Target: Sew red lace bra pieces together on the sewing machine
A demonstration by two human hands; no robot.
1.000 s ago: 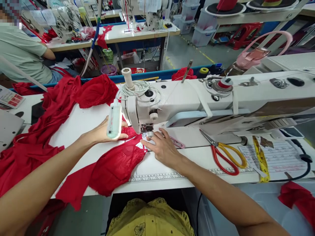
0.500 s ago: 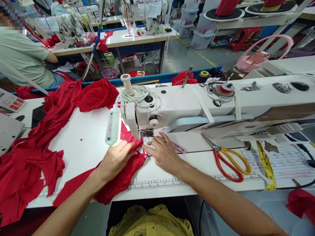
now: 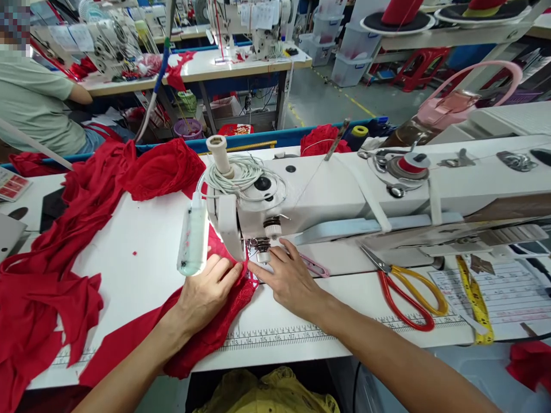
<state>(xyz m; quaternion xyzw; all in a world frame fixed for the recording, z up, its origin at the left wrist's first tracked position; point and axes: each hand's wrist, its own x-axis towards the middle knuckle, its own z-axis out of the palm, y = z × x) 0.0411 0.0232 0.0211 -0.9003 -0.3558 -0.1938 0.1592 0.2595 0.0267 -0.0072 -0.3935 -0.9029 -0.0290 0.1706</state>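
Red lace-edged fabric (image 3: 235, 307) lies under the needle area of a white sewing machine (image 3: 310, 178) and hangs down toward the table's front edge. My left hand (image 3: 209, 289) is closed on this fabric just left of the presser foot, fingers curled over it. Close to the right of the needle area, my right hand (image 3: 293, 281) rests with its fingers stretched and spread. Its index fingertip is at the fabric's edge. The needle itself is hard to make out behind the machine head. A pink thread snipper (image 3: 316, 267) lies partly hidden beyond my right hand.
Scissors (image 3: 408, 292) with red and yellow handles lie to the right, near a yellow tape measure (image 3: 476, 304) and a written sheet (image 3: 516, 292). A heap of red cloth (image 3: 38, 310) covers the left side. Across the aisle, a person (image 3: 38, 103) sits by another machine.
The camera view has shifted slightly. My left hand has changed its hold, its fingers now flatter over the fabric beside the needle area. My right hand stays nearly in place.
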